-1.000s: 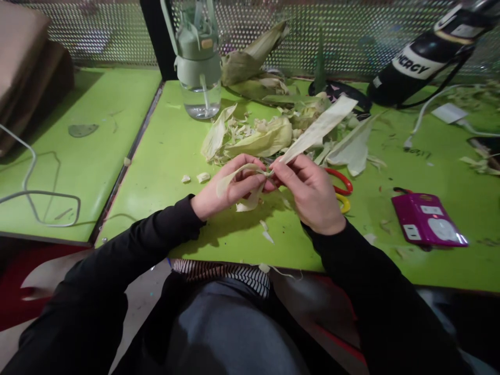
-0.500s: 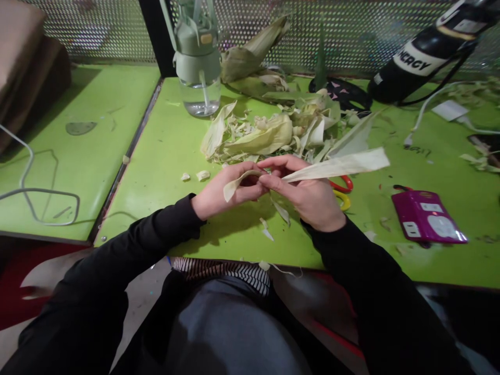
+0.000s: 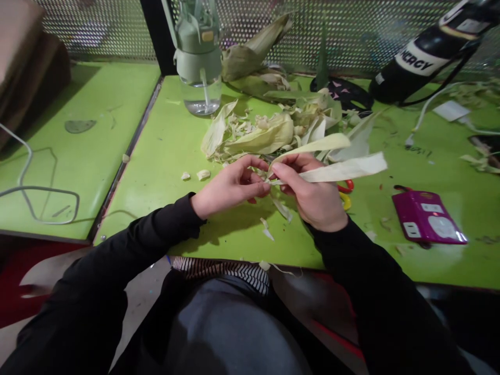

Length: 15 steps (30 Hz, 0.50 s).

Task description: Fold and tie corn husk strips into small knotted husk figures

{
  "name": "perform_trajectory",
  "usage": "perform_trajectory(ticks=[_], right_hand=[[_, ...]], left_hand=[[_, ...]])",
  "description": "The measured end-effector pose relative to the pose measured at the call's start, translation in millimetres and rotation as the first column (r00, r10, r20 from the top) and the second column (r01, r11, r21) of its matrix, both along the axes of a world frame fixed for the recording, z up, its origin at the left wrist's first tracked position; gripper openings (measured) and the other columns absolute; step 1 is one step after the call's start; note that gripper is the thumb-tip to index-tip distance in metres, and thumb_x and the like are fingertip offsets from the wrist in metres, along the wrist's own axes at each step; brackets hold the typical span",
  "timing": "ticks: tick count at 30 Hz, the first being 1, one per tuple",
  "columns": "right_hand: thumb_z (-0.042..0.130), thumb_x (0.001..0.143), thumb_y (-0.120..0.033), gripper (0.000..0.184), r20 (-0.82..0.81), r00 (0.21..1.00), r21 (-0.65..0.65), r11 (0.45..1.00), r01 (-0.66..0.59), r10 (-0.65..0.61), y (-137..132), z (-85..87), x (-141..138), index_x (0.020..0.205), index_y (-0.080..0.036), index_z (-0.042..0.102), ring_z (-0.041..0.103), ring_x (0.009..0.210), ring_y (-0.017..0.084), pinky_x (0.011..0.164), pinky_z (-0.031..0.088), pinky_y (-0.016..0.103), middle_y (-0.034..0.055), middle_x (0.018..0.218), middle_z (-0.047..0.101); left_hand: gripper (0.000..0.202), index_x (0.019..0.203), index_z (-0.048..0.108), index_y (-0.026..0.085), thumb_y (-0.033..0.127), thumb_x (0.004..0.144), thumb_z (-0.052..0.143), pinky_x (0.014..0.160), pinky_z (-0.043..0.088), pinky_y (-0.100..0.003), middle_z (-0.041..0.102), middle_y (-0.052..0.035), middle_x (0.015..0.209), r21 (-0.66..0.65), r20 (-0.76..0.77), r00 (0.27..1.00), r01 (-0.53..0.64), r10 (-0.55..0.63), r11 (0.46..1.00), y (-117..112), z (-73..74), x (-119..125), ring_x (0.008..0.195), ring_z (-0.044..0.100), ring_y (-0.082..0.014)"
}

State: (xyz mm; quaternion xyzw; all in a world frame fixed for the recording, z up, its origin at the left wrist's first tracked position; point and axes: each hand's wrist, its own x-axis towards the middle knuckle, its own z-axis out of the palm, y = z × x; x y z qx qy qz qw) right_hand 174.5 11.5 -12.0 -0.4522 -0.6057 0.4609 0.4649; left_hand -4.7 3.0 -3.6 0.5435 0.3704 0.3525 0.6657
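Pale corn husk strips (image 3: 347, 167) stretch out to the right from between my fingers, one of them curving up above the other. My right hand (image 3: 318, 195) pinches them near their inner ends, thumb on top. My left hand (image 3: 234, 185) is closed at the same spot, thumb and fingertips gripping the husk ends; exactly how they meet is partly hidden. Just beyond both hands lies a heap of corn husks (image 3: 269, 133) with torn scraps. Scissors with red and yellow handles (image 3: 345, 201) lie partly hidden behind my right hand.
A green water bottle (image 3: 199, 67) stands at the back, left of the husks. At the back right, a black bottle (image 3: 417, 62) leans near a white cable. A purple power socket block (image 3: 429, 216) rests to the right. Husk scraps (image 3: 203, 174) dot the green table (image 3: 156, 161).
The husk strip that curled over my left hand has swung across to the right and now lies above the other strip, pinched by my right hand. The left fingers have opened slightly.
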Motion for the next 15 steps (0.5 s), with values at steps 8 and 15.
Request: perform_trajectory(ticks=[8,15], right_hand=[[0.074,0.084,-0.034,0.013,0.009,1.000,0.056,0.998,0.006,-0.007,-3.7,2.9,-2.7,0.082,-0.024,0.065,0.059,0.069,0.013,0.061,0.049,0.028,-0.0026,0.074,0.061],[0.071,0.086,-0.034,0.017,-0.077,0.995,0.044,0.997,0.061,-0.057,-9.3,1.0,-4.9,0.079,-0.025,0.060,0.050,0.059,0.010,0.054,0.045,0.025,-0.0040,0.070,0.053]], left_hand=[[0.015,0.091,0.055,0.014,0.021,0.087,0.067,0.056,0.048,-0.017,0.066,0.0013,0.068,0.008,0.057,0.998,0.020,-0.021,1.000,-3.0,0.7,2.8,0.060,0.060,-0.0055],[0.018,0.086,0.058,0.014,0.023,0.081,0.073,0.060,0.049,-0.018,0.065,0.0016,0.069,0.062,0.056,0.997,-0.055,0.051,0.997,-9.2,-7.9,8.2,0.062,0.061,-0.0062]])
